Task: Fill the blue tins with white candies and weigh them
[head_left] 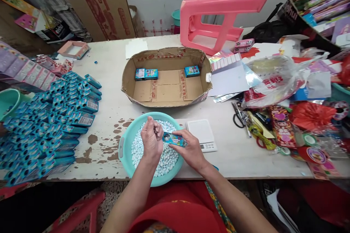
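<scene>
Above the basin, my right hand [191, 150] grips a small blue candy box [175, 139] between thumb and fingers, its label facing up. My left hand [151, 139] is closed in a loose fist against the left end of that box, thumb pointing up; whatever the curled fingers hold is hidden. Below both hands, a turquoise basin [125, 145] contains many pale blue and white candies [167, 160]. A white kitchen scale [201, 134] stands just right of the basin, partly behind my right hand.
An open cardboard box [166, 96] with a few blue boxes stands behind the basin. Many blue candy boxes [54, 116] crowd the left side. Scissors [238, 116], plastic bags [273, 80] and packaging clutter the right. A pink stool [224, 3] lies tipped at the back.
</scene>
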A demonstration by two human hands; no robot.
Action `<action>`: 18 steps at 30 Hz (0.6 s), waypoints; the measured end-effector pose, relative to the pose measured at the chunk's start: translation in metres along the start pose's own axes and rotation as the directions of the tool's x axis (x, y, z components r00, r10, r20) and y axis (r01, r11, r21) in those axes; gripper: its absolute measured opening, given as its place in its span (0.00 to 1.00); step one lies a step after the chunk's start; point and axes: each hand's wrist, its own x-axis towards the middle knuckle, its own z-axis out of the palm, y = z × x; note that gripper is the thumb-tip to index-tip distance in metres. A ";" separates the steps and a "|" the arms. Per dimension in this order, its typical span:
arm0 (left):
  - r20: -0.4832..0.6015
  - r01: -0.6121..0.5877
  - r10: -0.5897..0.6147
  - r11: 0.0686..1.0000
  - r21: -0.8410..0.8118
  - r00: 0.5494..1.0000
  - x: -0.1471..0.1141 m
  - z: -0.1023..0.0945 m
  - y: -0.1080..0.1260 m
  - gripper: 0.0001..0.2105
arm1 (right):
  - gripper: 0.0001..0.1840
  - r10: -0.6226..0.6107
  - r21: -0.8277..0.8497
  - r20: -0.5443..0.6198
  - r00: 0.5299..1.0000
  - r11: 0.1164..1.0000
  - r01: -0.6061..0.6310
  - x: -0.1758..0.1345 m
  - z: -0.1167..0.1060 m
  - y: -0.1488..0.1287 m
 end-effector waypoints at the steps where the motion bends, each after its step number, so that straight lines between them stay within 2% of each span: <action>1: 0.007 0.018 -0.018 0.999 0.037 1.000 0.002 -0.007 0.002 0.19 | 0.17 0.030 0.022 -0.007 1.000 0.999 -0.030 -0.001 -0.004 0.000; 3: 0.053 0.022 -0.037 0.965 0.260 0.998 0.007 -0.029 0.003 0.18 | 0.17 0.107 0.071 -0.044 0.993 0.992 -0.104 -0.005 -0.016 0.003; 4: 0.098 -0.003 -0.044 0.901 0.434 0.994 0.011 -0.042 0.003 0.17 | 0.17 0.150 0.093 -0.078 0.986 0.985 -0.142 -0.008 -0.024 0.007; 6: 0.216 -0.118 -0.075 0.642 0.757 0.974 0.020 -0.068 0.003 0.13 | 0.19 0.233 0.119 -0.183 0.955 0.970 -0.214 -0.013 -0.042 0.019; 8: 0.297 -0.237 -0.097 0.399 0.886 0.950 0.034 -0.084 0.003 0.11 | 0.21 0.299 0.115 -0.307 0.904 0.954 -0.277 -0.018 -0.059 0.040; 9: 0.319 -0.272 -0.090 0.339 0.901 0.944 0.045 -0.085 0.004 0.12 | 0.22 0.322 0.105 -0.361 0.875 0.946 -0.305 -0.019 -0.065 0.053; 11: 0.342 -0.312 -0.048 0.307 0.899 0.938 0.072 -0.074 0.006 0.13 | 0.24 0.349 0.078 -0.432 0.831 0.933 -0.352 -0.020 -0.074 0.080; 13: 0.379 -0.366 0.019 0.303 0.880 0.925 0.111 -0.048 0.005 0.14 | 0.24 0.357 0.050 -0.452 0.818 0.925 -0.376 -0.020 -0.077 0.106; 15: 0.426 -0.428 0.067 0.256 0.867 0.902 0.156 -0.014 -0.003 0.14 | 0.23 0.351 0.022 -0.436 0.829 0.925 -0.380 -0.019 -0.076 0.126; 18: 0.496 -0.499 0.052 0.054 0.865 0.866 0.223 0.040 -0.038 0.16 | 0.23 0.297 -0.048 -0.384 0.874 0.939 -0.341 -0.018 -0.073 0.140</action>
